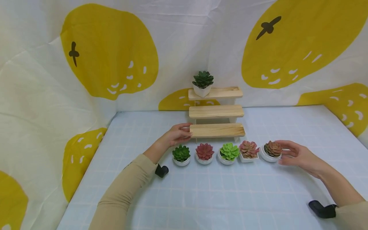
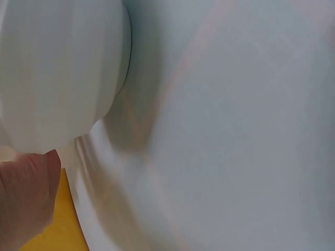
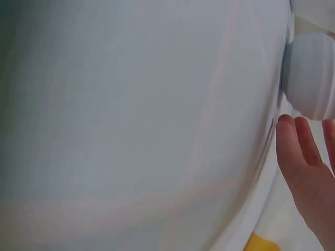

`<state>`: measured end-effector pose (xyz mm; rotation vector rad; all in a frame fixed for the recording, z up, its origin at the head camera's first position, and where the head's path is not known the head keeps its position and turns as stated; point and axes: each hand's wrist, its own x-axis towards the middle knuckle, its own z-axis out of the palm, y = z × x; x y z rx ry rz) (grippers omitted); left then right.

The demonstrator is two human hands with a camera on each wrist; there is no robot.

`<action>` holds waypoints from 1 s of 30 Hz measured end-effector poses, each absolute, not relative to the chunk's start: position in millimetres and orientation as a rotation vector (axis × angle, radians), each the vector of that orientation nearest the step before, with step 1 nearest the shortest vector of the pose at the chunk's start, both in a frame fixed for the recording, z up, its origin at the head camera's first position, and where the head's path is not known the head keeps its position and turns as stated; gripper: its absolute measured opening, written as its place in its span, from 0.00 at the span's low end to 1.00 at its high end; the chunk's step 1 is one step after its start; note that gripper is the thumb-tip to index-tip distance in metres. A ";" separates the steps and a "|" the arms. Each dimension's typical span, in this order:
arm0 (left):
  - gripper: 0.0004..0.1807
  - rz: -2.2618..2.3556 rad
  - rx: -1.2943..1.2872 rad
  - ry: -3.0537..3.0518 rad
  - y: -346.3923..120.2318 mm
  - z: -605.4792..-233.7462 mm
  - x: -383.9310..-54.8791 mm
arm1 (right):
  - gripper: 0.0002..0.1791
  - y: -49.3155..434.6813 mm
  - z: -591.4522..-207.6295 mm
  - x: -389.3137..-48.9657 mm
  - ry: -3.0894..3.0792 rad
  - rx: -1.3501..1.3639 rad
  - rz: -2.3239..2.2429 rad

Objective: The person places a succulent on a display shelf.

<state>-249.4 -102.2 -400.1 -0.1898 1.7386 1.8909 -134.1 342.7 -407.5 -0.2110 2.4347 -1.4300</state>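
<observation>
A three-tier wooden display stand [image 1: 217, 130] stands at the back of the table. My left hand [image 1: 178, 134] grips the left end of its lowest shelf. In the left wrist view a white pot [image 2: 57, 63] fills the upper left, with part of the left hand [image 2: 26, 198] below it. On the right, my right hand [image 1: 300, 158] is beside a brownish-red succulent [image 1: 273, 149] in a round white pot, its fingers extended around the right side. The right wrist view shows these fingers [image 3: 294, 151] close to the white pot [image 3: 309, 76]; contact is unclear.
Left of the brownish succulent stand a pink-green one [image 1: 249, 149] in a square pot, a bright green one [image 1: 229, 151], a red one [image 1: 204, 151] and a dark green one [image 1: 181, 153]. Another dark green succulent [image 1: 203, 80] sits on the top shelf. A patterned cloth hangs behind.
</observation>
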 end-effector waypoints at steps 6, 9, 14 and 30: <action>0.30 1.894 -0.186 1.728 -102.6 -400.1 -249.2 | 0.37 334.4 -407.8 -136.4 2.474 -0.206 -1.381; 0.30 1.894 -0.191 1.732 -102.5 -399.3 -248.8 | 0.38 331.4 -407.3 -137.8 2.479 -0.190 -1.358; 0.30 1.899 -0.201 1.733 -102.5 -398.9 -248.4 | 0.38 328.6 -407.1 -139.5 2.477 -0.170 -1.353; 0.31 1.906 -0.222 1.715 -102.1 -400.0 -250.6 | 0.35 327.3 -406.2 -142.2 2.483 -0.160 -1.364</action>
